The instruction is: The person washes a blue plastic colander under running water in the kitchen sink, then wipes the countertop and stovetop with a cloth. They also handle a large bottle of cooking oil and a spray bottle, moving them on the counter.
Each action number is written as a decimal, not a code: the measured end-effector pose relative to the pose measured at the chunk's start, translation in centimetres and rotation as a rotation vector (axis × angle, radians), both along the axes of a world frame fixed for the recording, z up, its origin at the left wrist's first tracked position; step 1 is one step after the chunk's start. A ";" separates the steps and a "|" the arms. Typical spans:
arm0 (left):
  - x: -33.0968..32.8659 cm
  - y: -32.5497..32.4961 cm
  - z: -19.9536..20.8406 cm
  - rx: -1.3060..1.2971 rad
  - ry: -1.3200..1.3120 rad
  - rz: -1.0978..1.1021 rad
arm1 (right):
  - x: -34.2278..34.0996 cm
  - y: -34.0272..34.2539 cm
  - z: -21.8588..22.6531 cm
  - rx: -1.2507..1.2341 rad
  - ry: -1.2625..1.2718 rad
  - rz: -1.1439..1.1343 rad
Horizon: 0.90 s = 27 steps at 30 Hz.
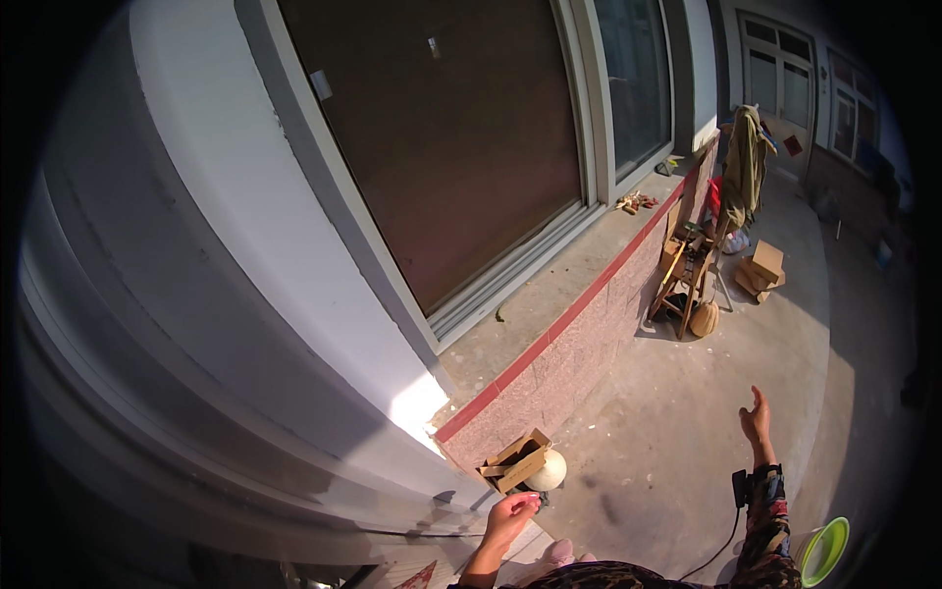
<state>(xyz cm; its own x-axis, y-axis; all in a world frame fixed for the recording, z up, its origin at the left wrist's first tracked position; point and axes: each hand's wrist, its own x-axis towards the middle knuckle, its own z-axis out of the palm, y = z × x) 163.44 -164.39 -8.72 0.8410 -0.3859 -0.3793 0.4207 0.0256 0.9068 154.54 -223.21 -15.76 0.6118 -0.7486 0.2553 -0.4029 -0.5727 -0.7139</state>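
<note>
At the near edge, the patterned clothing (pixel 628 574) is cut off, and the pinkish footwear (pixel 561 552) shows only in part above it. At the near right, a green-rimmed bucket (pixel 824 552) stands partly sunk in the dark rim of the view.

The left hand (pixel 509 517) has its fingers curled in; a pale spot shows at their tips, and I cannot tell whether it is a small thing held there or just glare. The right hand (pixel 755 422) reaches out over the concrete ground (pixel 648 432), fingers loosely spread, holding and touching nothing. A small dark device (pixel 740 488) sits at the right wrist, its cable running down toward the body.

Just beyond the left hand, an open cardboard box (pixel 520 469) lies against the foot of the wall, with a pale round object (pixel 549 471) touching its right side. Something dark below them is mostly covered by the left hand.

Farther off, the window sill (pixel 530 334) carries a cluster of small items (pixel 637 202), too small to name. Past it, a wooden frame (pixel 682 304) stands by the wall, a ribbed tan pumpkin (pixel 705 319) at its foot. Stacked cartons (pixel 765 263) lie to the right, near a hanging olive coat (pixel 746 162). At the far right, a glazed door (pixel 785 88) fades toward shadow.
</note>
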 end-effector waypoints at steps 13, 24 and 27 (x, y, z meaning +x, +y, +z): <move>-2.3 -2.3 -1.2 -0.001 -0.002 -0.159 | 3.4 4.1 14.5 -0.032 -0.314 -0.034; -4.3 -1.9 -1.1 -0.001 -0.010 -0.141 | 4.7 4.0 21.4 -0.108 -0.514 0.012; -4.6 -1.5 -1.3 0.051 -0.037 -0.165 | 4.6 2.9 21.4 -0.163 -0.505 -0.015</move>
<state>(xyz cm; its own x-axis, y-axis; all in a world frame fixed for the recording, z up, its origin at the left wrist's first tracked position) 158.80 -165.92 -10.03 0.7817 -0.5007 -0.3719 0.3818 -0.0872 0.9201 159.09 -220.31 5.67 0.3720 -0.6822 0.6294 -0.0410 -0.6895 -0.7231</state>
